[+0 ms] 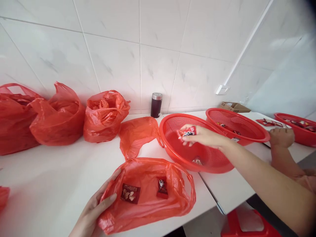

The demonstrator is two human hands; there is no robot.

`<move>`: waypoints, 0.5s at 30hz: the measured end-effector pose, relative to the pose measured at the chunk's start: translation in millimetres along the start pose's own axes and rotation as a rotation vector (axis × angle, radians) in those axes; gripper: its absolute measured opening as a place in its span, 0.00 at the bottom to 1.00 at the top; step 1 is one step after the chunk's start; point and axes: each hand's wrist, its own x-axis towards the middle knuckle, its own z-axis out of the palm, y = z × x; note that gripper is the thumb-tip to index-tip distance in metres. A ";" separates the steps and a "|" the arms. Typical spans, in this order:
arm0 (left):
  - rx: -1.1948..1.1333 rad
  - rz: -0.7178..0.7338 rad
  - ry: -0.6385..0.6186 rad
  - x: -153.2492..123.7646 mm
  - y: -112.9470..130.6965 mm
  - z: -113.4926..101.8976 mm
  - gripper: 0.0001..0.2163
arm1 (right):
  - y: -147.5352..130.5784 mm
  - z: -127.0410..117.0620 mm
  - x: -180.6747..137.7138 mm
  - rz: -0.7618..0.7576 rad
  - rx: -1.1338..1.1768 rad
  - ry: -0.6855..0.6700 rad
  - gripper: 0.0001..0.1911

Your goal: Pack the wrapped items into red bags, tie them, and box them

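My left hand (105, 200) grips the left rim of a red plastic bag (148, 214), which lies spread open at the table's front. Inside the bag are a dark red packet (130, 193) with pale lettering and a smaller dark red wrapped packet (162, 188). Over the near red perforated basket (170, 148), my right hand (194, 135) is closed on a small red and white packet (187, 131). Another small packet (197, 160) rests at the bottom of that basket.
Filled red bags (103, 115) stand along the wall at left. An empty-looking flat red bag (138, 131) lies beside the basket. Behind stands a dark thermos (156, 107). More red baskets (237, 120) and a cardboard box (235, 107) are at right, near another person's hand (281, 136).
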 end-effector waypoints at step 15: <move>0.015 0.013 0.006 -3.3 -0.6 -1.4 0.36 | 24.2 5.2 53.7 0.097 -0.674 0.180 0.25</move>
